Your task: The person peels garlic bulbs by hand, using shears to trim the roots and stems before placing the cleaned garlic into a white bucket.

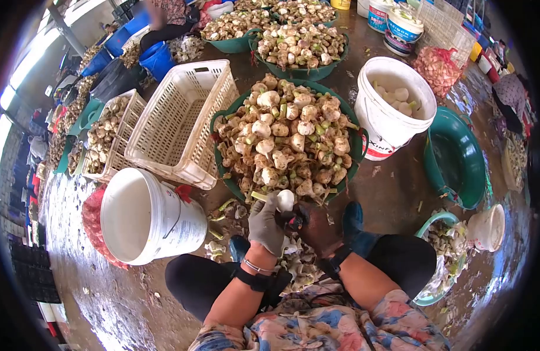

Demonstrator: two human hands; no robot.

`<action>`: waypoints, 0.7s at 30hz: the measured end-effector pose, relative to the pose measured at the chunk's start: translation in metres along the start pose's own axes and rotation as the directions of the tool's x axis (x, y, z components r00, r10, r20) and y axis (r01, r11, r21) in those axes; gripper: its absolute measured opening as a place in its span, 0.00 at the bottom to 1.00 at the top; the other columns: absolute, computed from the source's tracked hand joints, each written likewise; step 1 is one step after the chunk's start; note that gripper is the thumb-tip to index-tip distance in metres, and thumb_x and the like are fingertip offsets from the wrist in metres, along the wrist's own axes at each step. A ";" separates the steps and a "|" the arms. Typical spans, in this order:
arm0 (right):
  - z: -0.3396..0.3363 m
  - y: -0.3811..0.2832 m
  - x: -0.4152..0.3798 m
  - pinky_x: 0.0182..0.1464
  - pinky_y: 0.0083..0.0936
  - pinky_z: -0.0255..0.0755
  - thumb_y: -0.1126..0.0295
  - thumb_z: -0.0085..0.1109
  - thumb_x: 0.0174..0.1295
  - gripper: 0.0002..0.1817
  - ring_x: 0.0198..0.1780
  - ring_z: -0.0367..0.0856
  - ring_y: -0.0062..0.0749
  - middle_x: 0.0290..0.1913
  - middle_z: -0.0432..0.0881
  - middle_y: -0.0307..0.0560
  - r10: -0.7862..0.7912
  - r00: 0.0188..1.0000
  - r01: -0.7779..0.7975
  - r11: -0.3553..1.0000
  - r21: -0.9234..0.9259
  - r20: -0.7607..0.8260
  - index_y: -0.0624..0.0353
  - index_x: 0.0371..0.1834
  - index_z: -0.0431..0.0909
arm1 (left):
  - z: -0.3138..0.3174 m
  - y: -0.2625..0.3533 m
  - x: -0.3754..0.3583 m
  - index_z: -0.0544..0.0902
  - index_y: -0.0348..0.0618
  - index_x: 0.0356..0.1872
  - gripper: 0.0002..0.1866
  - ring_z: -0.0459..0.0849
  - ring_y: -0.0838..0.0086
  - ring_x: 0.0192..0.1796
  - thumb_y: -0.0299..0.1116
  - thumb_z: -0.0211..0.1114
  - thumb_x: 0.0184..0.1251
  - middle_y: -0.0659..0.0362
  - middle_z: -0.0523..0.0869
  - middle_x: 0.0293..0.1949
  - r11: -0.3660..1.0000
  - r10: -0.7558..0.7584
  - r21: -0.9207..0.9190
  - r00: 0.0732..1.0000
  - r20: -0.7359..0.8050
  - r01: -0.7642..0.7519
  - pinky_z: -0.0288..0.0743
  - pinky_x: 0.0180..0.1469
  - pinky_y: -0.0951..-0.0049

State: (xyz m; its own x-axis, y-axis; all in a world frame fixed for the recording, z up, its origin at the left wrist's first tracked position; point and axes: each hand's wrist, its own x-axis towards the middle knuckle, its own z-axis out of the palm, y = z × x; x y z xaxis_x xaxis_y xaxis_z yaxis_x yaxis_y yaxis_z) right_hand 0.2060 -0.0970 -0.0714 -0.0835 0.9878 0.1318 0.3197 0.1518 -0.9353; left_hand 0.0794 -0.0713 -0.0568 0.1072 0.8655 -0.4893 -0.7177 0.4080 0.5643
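My left hand (264, 225), in a grey glove, is closed around a garlic bulb (285, 200) that looks white and peeled. A pale green stem (259, 196) sticks out on the other side of that hand. Close beside it, my right hand (319, 231), in a dark brownish glove, is closed on a small dark tool with a bit of red (295, 220); its working end is hidden. Just beyond both hands stands a green tub (359, 153) heaped with unpeeled garlic bulbs (284, 137). Garlic skins (299, 263) lie below my hands, between my legs.
A white bucket (397, 99) with peeled bulbs stands to the right, near a green basin (454, 155). On the left are a tipped white bucket (129, 216) and a white crate (182, 117). A basket of skins (442, 251) sits at lower right. Another person (167, 23) sits farther back.
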 end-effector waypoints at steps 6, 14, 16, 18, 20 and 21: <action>-0.001 -0.018 -0.005 0.35 0.37 0.70 0.68 0.64 0.51 0.10 0.33 0.78 0.53 0.29 0.78 0.57 -0.097 0.986 0.074 0.984 -0.160 -0.139 0.62 0.32 0.77 | 0.011 -0.007 -0.017 0.77 0.38 0.43 0.08 0.84 0.70 0.36 0.30 0.59 0.68 0.57 0.83 0.37 0.946 0.294 0.155 0.955 -0.046 -0.284 0.81 0.34 0.70; -0.004 -0.012 -0.017 0.38 0.40 0.72 0.69 0.61 0.52 0.12 0.39 0.79 0.52 0.36 0.79 0.58 -0.122 0.992 0.103 0.927 -0.360 -0.031 0.62 0.38 0.74 | 0.003 -0.005 -0.028 0.75 0.40 0.46 0.09 0.82 0.67 0.38 0.31 0.58 0.68 0.56 0.82 0.40 0.969 0.192 0.190 0.968 -0.163 -0.160 0.81 0.37 0.66; -0.007 -0.005 -0.019 0.38 0.39 0.71 0.70 0.60 0.53 0.11 0.38 0.79 0.49 0.36 0.79 0.57 -0.054 0.995 0.037 0.978 -0.205 -0.080 0.63 0.38 0.75 | -0.009 -0.009 -0.020 0.74 0.40 0.47 0.10 0.82 0.65 0.42 0.32 0.57 0.69 0.54 0.81 0.43 0.988 0.130 0.094 0.983 -0.128 -0.119 0.81 0.40 0.62; -0.010 0.014 -0.018 0.37 0.37 0.71 0.71 0.59 0.53 0.11 0.37 0.80 0.46 0.36 0.80 0.56 0.019 0.993 -0.025 0.999 -0.043 -0.120 0.63 0.38 0.75 | -0.015 -0.008 -0.016 0.74 0.39 0.48 0.11 0.81 0.62 0.46 0.33 0.55 0.71 0.53 0.81 0.45 0.998 0.070 -0.002 0.994 -0.083 -0.070 0.81 0.43 0.59; -0.004 0.058 -0.018 0.39 0.32 0.71 0.69 0.57 0.56 0.13 0.37 0.80 0.40 0.37 0.80 0.56 0.315 0.947 -0.300 0.937 0.180 -0.064 0.63 0.42 0.76 | -0.017 -0.004 -0.015 0.72 0.37 0.51 0.14 0.78 0.59 0.51 0.35 0.51 0.73 0.51 0.78 0.50 0.999 -0.026 -0.042 0.999 0.032 0.028 0.79 0.48 0.54; 0.006 0.080 -0.023 0.42 0.33 0.72 0.66 0.56 0.58 0.17 0.39 0.80 0.43 0.37 0.80 0.58 0.224 0.967 -0.220 0.975 -0.044 0.121 0.62 0.49 0.75 | -0.015 -0.002 -0.011 0.72 0.38 0.53 0.16 0.79 0.59 0.50 0.38 0.49 0.74 0.51 0.78 0.51 0.993 -0.039 -0.111 0.998 0.045 0.044 0.78 0.50 0.54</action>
State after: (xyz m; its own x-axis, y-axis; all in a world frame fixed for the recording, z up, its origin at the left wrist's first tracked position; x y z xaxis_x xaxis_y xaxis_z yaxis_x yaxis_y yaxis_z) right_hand 0.2277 -0.1083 -0.1511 -0.1238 0.9849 -0.1214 0.3718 -0.0674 -0.9258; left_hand 0.0694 -0.0857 -0.0624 0.1661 0.8610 -0.4808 -0.7841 0.4110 0.4651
